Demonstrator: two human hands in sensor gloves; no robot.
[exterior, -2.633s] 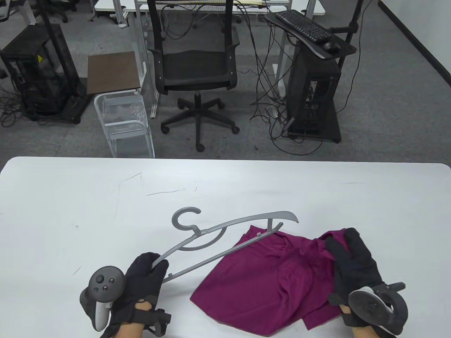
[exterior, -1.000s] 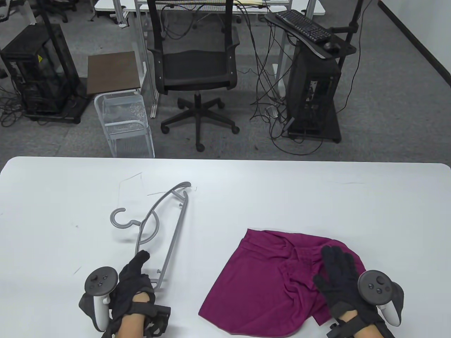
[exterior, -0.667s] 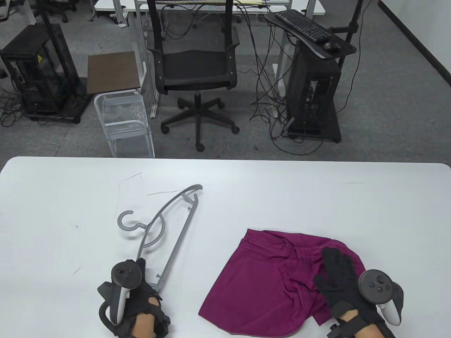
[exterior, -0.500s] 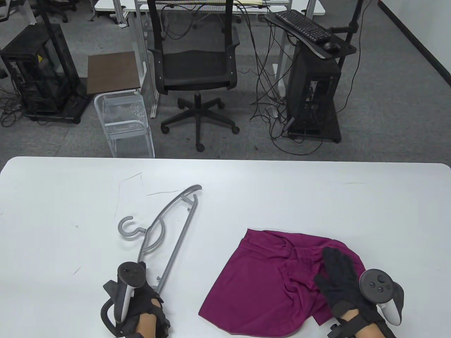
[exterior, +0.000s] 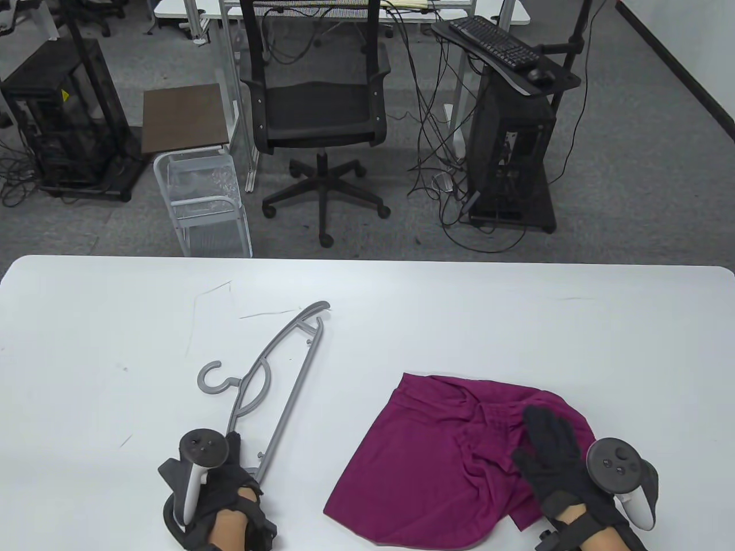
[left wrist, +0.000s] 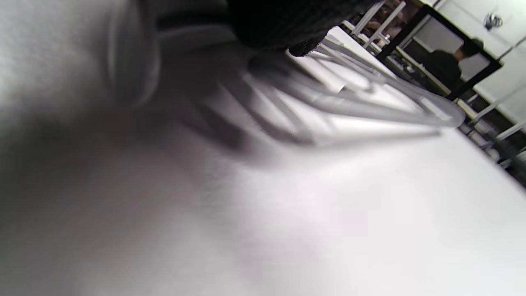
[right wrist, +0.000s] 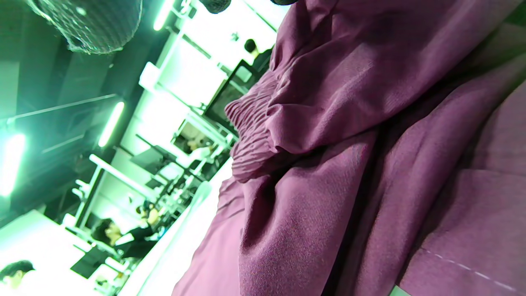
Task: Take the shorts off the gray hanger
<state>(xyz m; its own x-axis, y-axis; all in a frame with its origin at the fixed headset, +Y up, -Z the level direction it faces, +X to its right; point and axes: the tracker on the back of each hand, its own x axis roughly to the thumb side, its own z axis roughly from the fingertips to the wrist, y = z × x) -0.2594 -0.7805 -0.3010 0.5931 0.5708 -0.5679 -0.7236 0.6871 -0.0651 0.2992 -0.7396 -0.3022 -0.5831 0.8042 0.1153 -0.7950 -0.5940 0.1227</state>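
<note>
The gray hanger (exterior: pixel 290 390) lies bare on the white table (exterior: pixel 459 310), left of centre, with its hook pointing left. My left hand (exterior: pixel 234 446) holds its near end, and the tracker hides most of the fingers. In the left wrist view the hanger (left wrist: pixel 370 111) runs away from my dark fingers (left wrist: pixel 287 20), blurred. The magenta shorts (exterior: pixel 425 459) lie crumpled on the table to the right, apart from the hanger. My right hand (exterior: pixel 545 427) rests flat on their right part with fingers spread. The right wrist view is filled by the shorts (right wrist: pixel 328 164).
An office chair (exterior: pixel 318 109) stands beyond the table's far edge. A small cart (exterior: pixel 201 195) and a computer stand (exterior: pixel 511 160) flank it on the floor. Bare table surface (exterior: pixel 574 333) lies behind the shorts.
The shorts came off the hanger. My left hand swung the hanger away to the left and drew it toward the near edge. My right hand turned palm down and stays on the shorts.
</note>
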